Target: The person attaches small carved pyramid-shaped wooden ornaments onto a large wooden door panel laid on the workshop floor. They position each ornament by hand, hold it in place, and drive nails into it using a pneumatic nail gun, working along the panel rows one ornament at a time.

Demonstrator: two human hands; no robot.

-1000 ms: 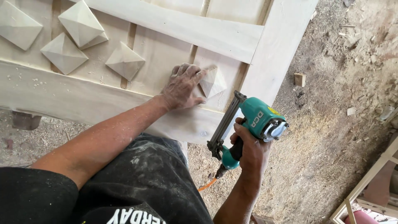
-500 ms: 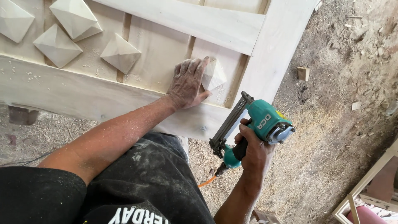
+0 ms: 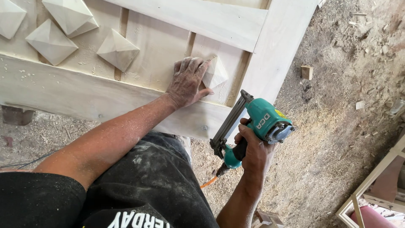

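Left hand (image 3: 187, 82) lies flat, pinning a light, rigid pyramid-shaped wood block (image 3: 216, 72) at its three o'clock; right hand (image 3: 252, 150) is clenched around the hefty teal nail gun (image 3: 257, 126) by its grip.

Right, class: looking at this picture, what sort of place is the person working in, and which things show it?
Most likely a carpentry workshop or open joinery yard. A pale wooden door panel carries pyramid-shaped wooden blocks, the right hand holds a green nail gun, and sawdust and wood offcuts litter the dirt floor.

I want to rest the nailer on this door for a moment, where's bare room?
Bare: the wide bottom rail below the pyramid blocks, and the upper rail. Crowded: the panel where the left hand presses a pyramid block.
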